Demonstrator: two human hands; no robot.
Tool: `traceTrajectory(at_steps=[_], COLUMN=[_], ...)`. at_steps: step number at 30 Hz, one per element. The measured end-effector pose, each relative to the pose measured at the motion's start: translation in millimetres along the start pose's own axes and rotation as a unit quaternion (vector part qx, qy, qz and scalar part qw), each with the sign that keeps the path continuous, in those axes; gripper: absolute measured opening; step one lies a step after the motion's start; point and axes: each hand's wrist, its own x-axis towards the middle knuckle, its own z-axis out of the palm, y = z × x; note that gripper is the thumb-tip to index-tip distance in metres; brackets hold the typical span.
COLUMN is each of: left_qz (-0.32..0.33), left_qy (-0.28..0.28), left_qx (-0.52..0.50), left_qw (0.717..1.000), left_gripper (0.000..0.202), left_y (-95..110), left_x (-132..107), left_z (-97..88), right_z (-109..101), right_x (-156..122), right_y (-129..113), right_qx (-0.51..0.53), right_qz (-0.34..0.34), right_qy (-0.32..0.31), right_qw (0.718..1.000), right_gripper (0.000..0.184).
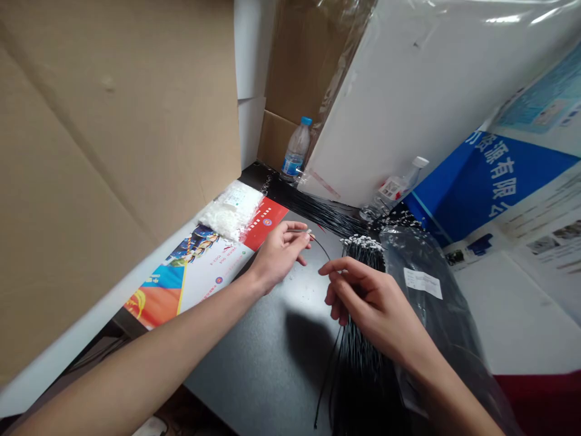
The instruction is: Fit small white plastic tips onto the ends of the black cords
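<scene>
My left hand (284,249) is closed in a pinch, with a small white connector (309,232) at its fingertips. From there a thin black wire (323,247) curves over to my right hand (358,290), whose fingers are closed around it. Under and behind my right hand lies a thick bundle of black wires (363,345), many with white ends gathered at the top. A few wires hang apart along its left side. My right fingers partly hide where the held wire runs.
A clear bag of small white pieces (233,209) lies on printed sheets (200,272) at the left of the grey table (245,363). More black wires (313,206) lie behind. Two plastic bottles (296,151) stand or lean by the panels. A plastic bag with a label (422,283) is at right.
</scene>
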Motion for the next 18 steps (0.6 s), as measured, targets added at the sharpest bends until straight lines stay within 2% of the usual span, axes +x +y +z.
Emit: traceTrajectory(at_steps=[2,4,6,8,10,12,14,18], left_qz=[0.002,0.042,0.100,0.116,0.092,0.057,0.029,0.019], left_qy=[-0.040,-0.065,-0.062,-0.034,0.011,0.065,0.099,0.091], left_qx=[0.115,0.276,0.402,0.493,0.573,0.638,0.688,0.754], left_qw=[0.993,0.958,0.908,0.862,0.814,0.766,0.719,0.650], left_gripper=[0.028,0.028,0.016,0.016,0.020,0.025,0.029,0.031], left_y=[8.3,20.2,32.0,40.9,45.7,46.9,45.5,42.2], left_x=[-5.3,-16.1,-30.6,-44.1,-52.5,-54.1,-50.3,-38.0], left_z=[-8.0,-21.8,-40.3,-60.5,-78.4,-91.4,-98.5,-98.9], right_z=[-9.1,-19.8,-27.6,-30.5,-30.5,-31.0,-32.2,-23.8], right_x=[7.2,15.2,23.0,28.5,31.5,34.2,40.9,80.1], right_y=[14.8,30.6,44.5,53.5,55.4,49.6,37.9,11.2], right_qx=[-0.097,-0.263,-0.446,-0.567,-0.619,-0.632,-0.624,-0.555], right_qz=[0.003,0.008,0.036,0.066,0.087,0.095,0.085,0.007], right_qy=[0.038,0.065,0.067,0.051,0.040,0.047,0.057,0.042], right_qw=[0.995,0.962,0.892,0.819,0.780,0.767,0.775,0.830], right_gripper=[0.024,0.024,0.024,0.024,0.025,0.026,0.028,0.027])
